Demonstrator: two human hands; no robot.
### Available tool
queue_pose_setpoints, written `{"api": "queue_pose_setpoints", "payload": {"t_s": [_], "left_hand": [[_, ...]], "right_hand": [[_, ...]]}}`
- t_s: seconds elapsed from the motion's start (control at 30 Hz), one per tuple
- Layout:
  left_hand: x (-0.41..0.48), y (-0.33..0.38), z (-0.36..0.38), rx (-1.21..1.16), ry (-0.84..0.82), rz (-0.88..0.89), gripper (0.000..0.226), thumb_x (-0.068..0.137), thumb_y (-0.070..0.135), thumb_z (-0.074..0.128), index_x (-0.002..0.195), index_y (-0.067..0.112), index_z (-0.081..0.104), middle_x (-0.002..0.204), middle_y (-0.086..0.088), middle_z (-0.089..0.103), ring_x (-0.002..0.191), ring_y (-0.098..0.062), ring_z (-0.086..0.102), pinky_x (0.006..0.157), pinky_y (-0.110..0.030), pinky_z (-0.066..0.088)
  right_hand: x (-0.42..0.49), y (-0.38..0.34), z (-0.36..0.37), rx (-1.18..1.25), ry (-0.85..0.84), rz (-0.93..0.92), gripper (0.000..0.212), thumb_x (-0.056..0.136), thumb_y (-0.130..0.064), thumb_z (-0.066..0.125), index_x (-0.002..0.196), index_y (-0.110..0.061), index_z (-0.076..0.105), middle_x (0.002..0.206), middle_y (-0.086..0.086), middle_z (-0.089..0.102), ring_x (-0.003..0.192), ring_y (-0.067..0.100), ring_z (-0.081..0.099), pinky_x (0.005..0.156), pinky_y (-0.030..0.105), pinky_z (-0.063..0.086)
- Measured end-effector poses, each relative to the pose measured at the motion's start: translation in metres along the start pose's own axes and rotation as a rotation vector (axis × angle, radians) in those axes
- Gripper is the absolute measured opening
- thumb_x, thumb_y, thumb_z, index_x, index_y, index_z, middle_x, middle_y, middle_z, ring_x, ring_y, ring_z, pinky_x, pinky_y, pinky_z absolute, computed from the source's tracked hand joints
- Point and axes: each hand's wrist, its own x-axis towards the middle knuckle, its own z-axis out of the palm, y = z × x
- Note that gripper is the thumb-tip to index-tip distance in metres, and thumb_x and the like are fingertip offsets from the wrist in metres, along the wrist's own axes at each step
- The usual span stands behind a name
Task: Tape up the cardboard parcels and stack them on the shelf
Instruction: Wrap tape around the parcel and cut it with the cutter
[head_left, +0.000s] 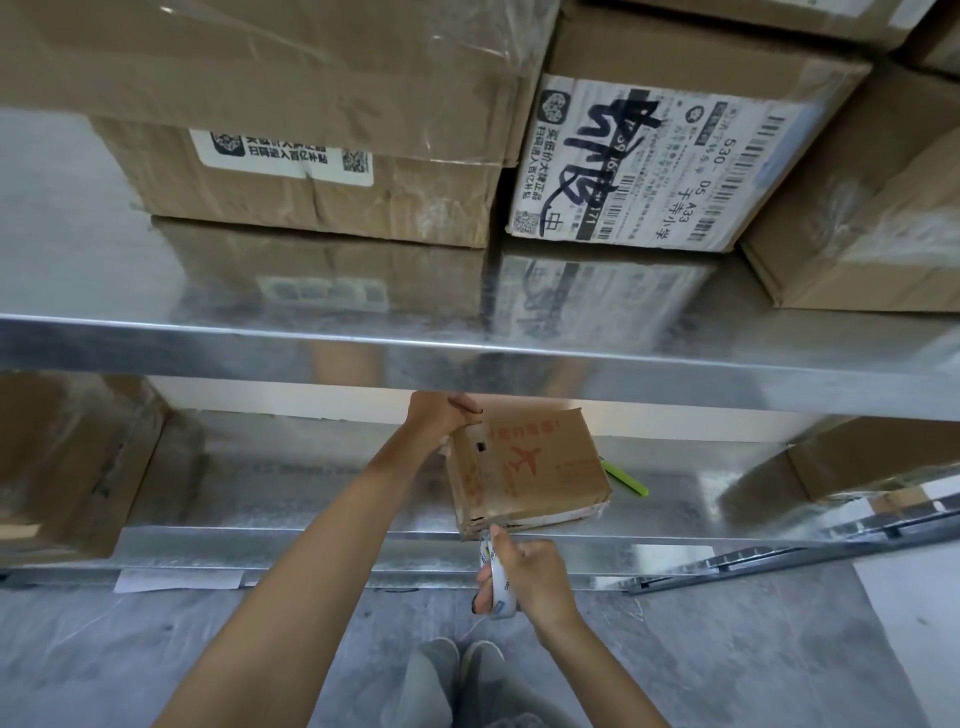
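This is looking like a storeroom or parcel depot. Shiny metal shelves (467, 353) are running across the view, and taped cardboard boxes (311, 197) are sitting stacked on the upper one. One box is carrying a printed shipping label (660, 166) with barcodes and marker scrawl. More boxes are standing at both ends of the lower shelf (311, 493). A bare grey concrete floor (779, 649) is lying beneath, and a paper tag (179, 580) is sticking to the shelf's edge.
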Motion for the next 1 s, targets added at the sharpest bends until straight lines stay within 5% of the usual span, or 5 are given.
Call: {"api": "queue_pose_setpoints", "payload": {"t_s": [0.37,0.63,0.73,0.87,1.0], "left_hand": [[-0.011,-0.013,-0.002,0.321,0.002,0.454,0.005,0.078,0.01,0.077,0.082,0.011,0.079,0.083,0.0,0.074,0.077,-0.007,0.063,0.071,-0.006,0.042],[-0.026,-0.016,-0.014,0.355,-0.097,0.474,0.03,0.089,0.03,0.065,0.071,0.008,0.074,0.064,0.005,0.068,0.06,-0.01,0.059,0.065,-0.027,0.045],[-0.047,-0.013,-0.022,0.502,-0.246,0.456,0.038,0.073,0.056,0.073,0.095,0.026,0.072,0.083,0.019,0.067,0.08,-0.004,0.061,0.077,-0.028,0.046],[-0.064,-0.02,-0.011,0.758,-0.319,0.371,0.111,0.057,0.068,0.077,0.147,0.024,0.028,0.143,0.009,0.041,0.129,-0.017,0.041,0.104,-0.045,0.038],[-0.058,-0.022,0.001,0.891,-0.335,0.31,0.114,0.051,0.065,0.083,0.139,0.02,0.026,0.138,0.003,0.035,0.126,-0.024,0.037,0.102,-0.052,0.035]], "right_hand": [[0.009,0.0,-0.01,0.008,-0.068,0.064,0.059,0.098,-0.033,0.047,0.049,-0.004,0.061,0.041,0.013,0.053,0.034,0.022,0.053,0.046,0.023,0.047],[0.012,0.003,-0.01,-0.001,-0.061,0.052,0.06,0.099,-0.034,0.046,0.049,-0.004,0.061,0.04,0.012,0.053,0.033,0.02,0.052,0.044,0.021,0.045],[0.012,0.003,-0.009,-0.004,-0.06,0.046,0.06,0.099,-0.034,0.045,0.048,-0.005,0.061,0.04,0.011,0.053,0.032,0.019,0.051,0.043,0.021,0.044],[0.013,0.005,-0.007,-0.003,-0.054,0.043,0.061,0.099,-0.035,0.045,0.047,-0.006,0.06,0.038,0.01,0.053,0.031,0.019,0.051,0.045,0.022,0.045],[0.014,0.008,-0.006,-0.029,-0.033,0.04,0.062,0.099,-0.036,0.044,0.046,-0.008,0.059,0.037,0.008,0.053,0.032,0.018,0.052,0.046,0.022,0.045]]}}
